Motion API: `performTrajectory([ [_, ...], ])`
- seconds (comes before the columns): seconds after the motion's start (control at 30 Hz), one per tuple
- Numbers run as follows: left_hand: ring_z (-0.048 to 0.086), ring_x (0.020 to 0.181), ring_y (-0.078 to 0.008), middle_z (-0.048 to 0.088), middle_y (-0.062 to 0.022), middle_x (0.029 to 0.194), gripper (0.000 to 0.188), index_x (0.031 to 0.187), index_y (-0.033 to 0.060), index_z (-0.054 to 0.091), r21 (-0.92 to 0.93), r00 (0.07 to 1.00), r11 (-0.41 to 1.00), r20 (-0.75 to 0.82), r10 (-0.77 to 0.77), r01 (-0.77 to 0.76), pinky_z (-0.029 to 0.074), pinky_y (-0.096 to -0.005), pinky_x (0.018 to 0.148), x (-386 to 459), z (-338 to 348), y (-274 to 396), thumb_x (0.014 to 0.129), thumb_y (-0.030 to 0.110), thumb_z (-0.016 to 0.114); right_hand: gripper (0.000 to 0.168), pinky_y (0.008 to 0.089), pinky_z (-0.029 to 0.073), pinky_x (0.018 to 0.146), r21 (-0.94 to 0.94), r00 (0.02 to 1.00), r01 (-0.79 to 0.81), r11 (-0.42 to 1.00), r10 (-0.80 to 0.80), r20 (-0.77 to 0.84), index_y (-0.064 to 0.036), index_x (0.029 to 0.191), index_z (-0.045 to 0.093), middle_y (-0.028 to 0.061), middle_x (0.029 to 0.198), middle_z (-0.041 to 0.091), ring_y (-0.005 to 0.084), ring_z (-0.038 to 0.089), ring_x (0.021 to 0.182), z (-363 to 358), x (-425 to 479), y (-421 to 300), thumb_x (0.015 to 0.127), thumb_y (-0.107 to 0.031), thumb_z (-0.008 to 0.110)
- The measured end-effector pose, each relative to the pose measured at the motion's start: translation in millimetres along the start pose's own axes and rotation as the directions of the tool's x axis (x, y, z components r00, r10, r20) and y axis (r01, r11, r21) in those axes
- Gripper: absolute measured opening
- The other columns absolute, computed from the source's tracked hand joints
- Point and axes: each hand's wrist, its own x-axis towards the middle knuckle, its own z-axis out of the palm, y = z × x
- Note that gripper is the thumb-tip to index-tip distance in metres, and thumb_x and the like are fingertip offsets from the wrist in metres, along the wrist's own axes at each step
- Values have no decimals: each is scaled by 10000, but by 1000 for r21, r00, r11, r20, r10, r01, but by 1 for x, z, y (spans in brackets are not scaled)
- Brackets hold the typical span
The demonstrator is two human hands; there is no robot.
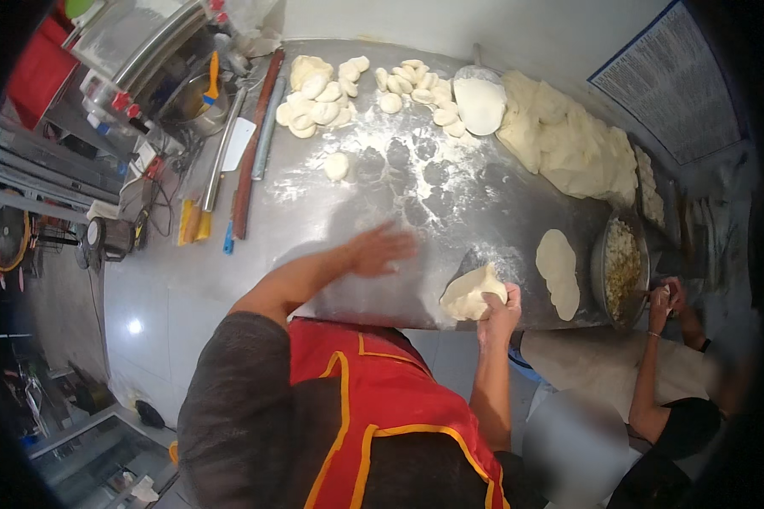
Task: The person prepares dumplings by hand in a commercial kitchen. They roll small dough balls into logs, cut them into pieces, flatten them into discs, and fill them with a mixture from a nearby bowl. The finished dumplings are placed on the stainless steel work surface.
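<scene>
My left hand point(382, 249) is spread over the steel worktop point(356, 289), blurred, with nothing in it. In my right hand point(503, 312) is the edge of a soft, flattened piece of dough point(471, 294), which hangs at the table's near edge. A thin oblong dough sheet point(558, 273) lies to the right of that hand. Beyond my left hand, one round dough piece point(337, 166) sits alone beside scattered flour point(420, 168). Farther back are two groups of dough pieces point(325, 113) point(420, 86) and a flat dough round point(479, 105).
A large dough mass point(566, 143) fills the back right. A metal bowl of chopped filling point(624, 273) stands at the right, near a co-worker's hands point(665, 298). Rolling pins point(258, 146), a white scraper point(238, 145) and a pot with a brush point(197, 105) are at the left.
</scene>
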Motion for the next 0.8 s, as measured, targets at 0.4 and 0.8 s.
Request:
performTrajectory([
  [0.4,528,1180,-299,563,-146,1299,532,1331,53,516,-895,598,234,44,-800,379,388,-391,1022,45,-71,-33,979,447,454,288,326,467,879,219,836,-380,899,233,496,-42,1038,520,62,973,579,179,569,950,71,12,-17,765,17,592],
  [0.8,599,993,-352,648,-182,979,329,1042,19,658,-735,483,480,-235,-844,480,456,-419,889,14,-24,73,937,285,496,339,429,410,907,-722,709,622,303,172,684,-33,1135,617,183,1064,629,336,574,1042,106,62,93,953,-266,451],
])
